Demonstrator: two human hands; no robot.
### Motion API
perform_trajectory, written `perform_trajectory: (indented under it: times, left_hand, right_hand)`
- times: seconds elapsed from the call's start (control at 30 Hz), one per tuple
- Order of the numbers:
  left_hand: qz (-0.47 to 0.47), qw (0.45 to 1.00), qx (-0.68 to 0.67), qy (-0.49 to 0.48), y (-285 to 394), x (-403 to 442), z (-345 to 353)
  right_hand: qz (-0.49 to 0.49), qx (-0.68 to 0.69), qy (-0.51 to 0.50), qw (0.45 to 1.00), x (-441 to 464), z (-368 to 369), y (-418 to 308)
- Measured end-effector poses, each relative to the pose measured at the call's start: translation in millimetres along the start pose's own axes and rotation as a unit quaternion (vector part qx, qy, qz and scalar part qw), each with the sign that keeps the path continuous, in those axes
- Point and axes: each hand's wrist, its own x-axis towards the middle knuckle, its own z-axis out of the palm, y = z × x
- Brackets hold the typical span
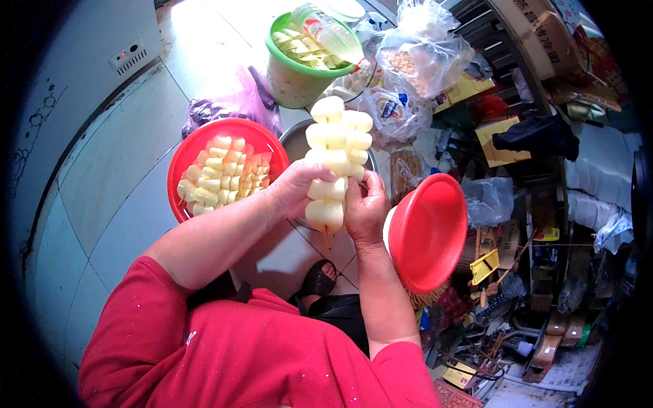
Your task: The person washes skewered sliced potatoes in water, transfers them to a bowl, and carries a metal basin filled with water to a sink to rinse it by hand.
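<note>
Pale yellow chunks threaded on sticks (326, 160) are held up in front of me, at least two skewers side by side, with a stick tip poking out at the bottom. My left hand (299, 188) is closed around the left skewer, its thumb across a chunk. On the right side, my right hand (367, 204) has its fingers closed at the right skewer's lower end. Below and behind them is a metal basin (295, 144), partly hidden. To the left, a red basin (178, 178) holds several skewers of similar chunks (221, 173).
A green-rimmed bucket (289, 85) with pale pieces and a plastic bottle (326, 30) stands at the back. Beside it are a purple bag (238, 105) and clear bags (422, 61). An empty red basin (435, 231) tilts at right, near cluttered shelves (544, 224).
</note>
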Motion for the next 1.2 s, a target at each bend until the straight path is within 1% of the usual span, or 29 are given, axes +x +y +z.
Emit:
perform_trajectory:
  times: [0.03, 0.07, 0.13, 0.2, 0.27, 0.3, 0.37, 0.43, 0.47, 0.5, 0.53, 0.6, 0.63, 0.67, 0.7, 0.77, 0.83, 0.9, 0.93, 0.97, 1.0, 1.03, 1.17, 1.2]
  left_hand:
    - [0.006, 0.998, 0.051, 0.033, 1, -1, 1]
    - [0.006, 0.998, 0.051, 0.033, 1, 0, 1]
    - [-0.01, 0.985, 0.131, 0.114, 2, 2, 0]
    - [-0.006, 0.981, 0.144, 0.13, -1, 5, -1]
    - [0.0, 0.977, 0.157, 0.146, -2, 8, -4]
    - [0.0, 0.979, 0.154, 0.136, -2, 8, -6]
    - [-0.001, 0.981, 0.151, 0.126, -1, 8, -9]
    - [-0.028, 1.0, 0.009, 0.011, 2, 9, -10]
    - [-0.03, 0.999, 0.008, 0.011, 3, 9, -9]
    - [-0.033, 0.999, -0.01, -0.015, 5, 8, -9]
    - [-0.035, 0.998, -0.027, -0.041, 7, 8, -9]
    - [-0.048, 0.997, -0.029, -0.045, 8, 7, -13]
    - [-0.043, 0.998, 0.01, -0.039, 5, 8, -16]
    - [-0.038, 0.998, 0.048, -0.033, 2, 9, -17]
    - [-0.039, 0.998, 0.047, -0.032, 1, 7, -14]
    - [-0.039, 0.984, 0.158, 0.069, 0, 4, -5]
    - [-0.037, 0.983, 0.16, 0.08, 0, 5, -3]
    - [-0.034, 0.982, 0.16, 0.092, 2, 5, -5]
    - [-0.05, 0.995, 0.076, 0.032, 5, 6, -10]
    - [-0.065, 0.997, -0.008, -0.028, 8, 7, -13]
    - [-0.066, 0.997, -0.009, -0.027, 11, 8, -14]
    - [-0.068, 0.997, -0.002, -0.042, 13, 8, -14]
    - [-0.092, 0.993, -0.007, -0.068, 19, 6, -17]
    - [-0.104, 0.992, -0.014, -0.075, 21, 5, -16]
  right_hand:
    - [0.018, -0.005, -0.02, 1.0, 0, -1, 0]
    - [0.036, -0.009, -0.04, 0.999, 1, -2, 0]
    - [0.034, -0.027, -0.044, 0.998, 2, -3, -2]
    - [0.032, -0.046, -0.047, 0.997, 3, -5, 0]
    - [0.059, 0.032, -0.074, 0.995, 6, -7, 6]
    - [0.059, 0.032, -0.075, 0.995, 7, -9, 3]
    - [0.02, -0.049, -0.068, 0.996, 7, -13, -5]
    - [0.033, -0.021, -0.067, 0.997, 8, -14, -3]
    - [0.045, 0.006, -0.065, 0.997, 9, -15, -2]
    - [0.053, 0.034, -0.067, 0.996, 10, -14, 5]
    - [0.053, 0.033, -0.067, 0.996, 9, -12, 12]
    - [0.145, 0.137, -0.095, 0.975, 6, -7, 19]
    - [0.146, 0.137, -0.095, 0.975, 4, -5, 18]
    - [0.111, 0.103, -0.082, 0.985, 2, -5, 17]
    - [0.076, 0.068, -0.069, 0.992, 0, -6, 13]
    - [0.069, 0.045, -0.059, 0.995, 0, -7, 4]
    - [0.061, 0.023, -0.049, 0.997, 1, -7, 6]
    - [0.079, 0.06, -0.071, 0.993, 6, -9, 14]
    - [0.079, 0.06, -0.071, 0.992, 8, -11, 14]
    - [0.13, 0.133, -0.082, 0.979, 10, -14, 14]
    - [0.181, 0.206, -0.091, 0.957, 12, -16, 9]
    - [0.201, 0.221, -0.096, 0.95, 12, -20, 1]
    - [0.19, 0.216, -0.105, 0.952, 13, -19, -1]
    - [0.15, 0.17, -0.109, 0.968, 14, -16, 5]
